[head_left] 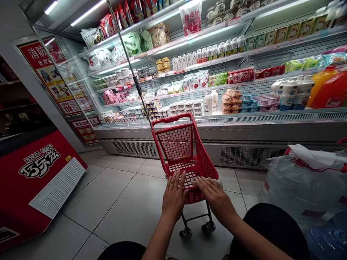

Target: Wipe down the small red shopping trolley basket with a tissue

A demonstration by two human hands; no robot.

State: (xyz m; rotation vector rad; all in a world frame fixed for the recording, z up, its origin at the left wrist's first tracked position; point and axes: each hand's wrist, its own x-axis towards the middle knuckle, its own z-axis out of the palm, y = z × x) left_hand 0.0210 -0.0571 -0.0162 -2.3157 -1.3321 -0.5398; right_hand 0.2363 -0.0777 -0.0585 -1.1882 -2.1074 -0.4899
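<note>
Palm down, my left hand (174, 194) is open, its fingers stretched out at the near rim of a small red plastic shopping cart (205, 165). My right hand (215, 196) lies open beside it over the same end of the cart, fingers straight and close together. A small whitish thing (219, 183) shows at the outer edge of the right hand; I cannot make out what it is. Whether the palms touch the cart is hidden. The cart's mesh basket shows nothing inside, and its wheels (208, 226) stand on the tiled floor between my knees.
Ahead runs a lit refrigerated display (234, 120) with bottles, cups and bags on its shelves. At left stands a red freezer (32, 185). Plastic-wrapped water bottles (300, 181) and a blue water jug (338, 233) are close on the right. Pale tiles (122, 203) cover the floor.
</note>
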